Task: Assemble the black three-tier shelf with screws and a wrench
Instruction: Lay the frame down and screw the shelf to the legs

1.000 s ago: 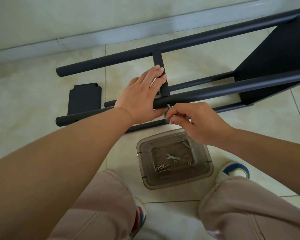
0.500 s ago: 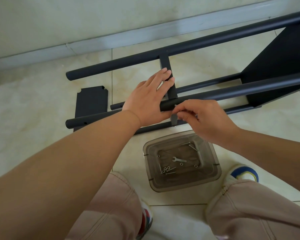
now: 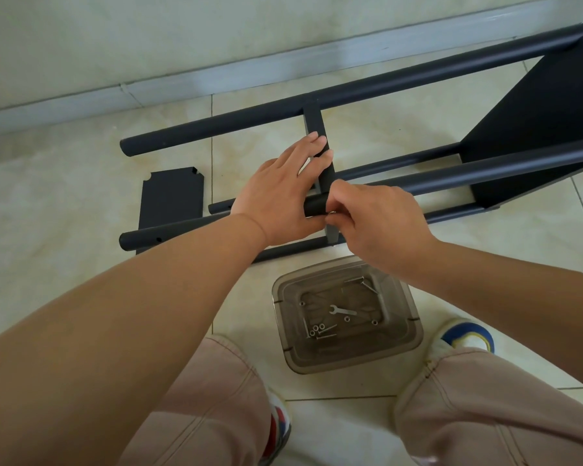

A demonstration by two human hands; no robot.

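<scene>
From the head camera, the black shelf frame (image 3: pixel 418 85) lies on its side on the tiled floor (image 3: pixel 64 203), its long round tubes running from lower left to upper right, with one black panel (image 3: pixel 535 119) already fixed between them at the right. The left hand (image 3: pixel 280 193) rests on the near upper tube (image 3: pixel 485 166), palm down, its fingers (image 3: pixel 317 146) straight and close together, reaching up along the flat black crossbar (image 3: pixel 317 129) that joins the tubes. The right hand (image 3: pixel 374 223) sits just beside it on the same tube, fingers curled and bunched together at the spot where the crossbar meets the tube; whatever they pinch is hidden under them, so I cannot tell whether a screw is in their grip. A loose black shelf panel (image 3: pixel 172 200) with notched corners lies flat on the floor to the left, partly under the tube ends. Near the person's knees, a clear smoky plastic tray (image 3: pixel 414 334) stands on the floor just below the right hand; in it lie a small silver wrench (image 3: pixel 342 311), several long screws (image 3: pixel 323 332) and a few small washers or nuts (image 3: pixel 317 329). A pale wall with a grey skirting board (image 3: pixel 216 79) runs behind the frame. Both knees in light pink trousers (image 3: pixel 216 405) and two shoes show at the bottom.
</scene>
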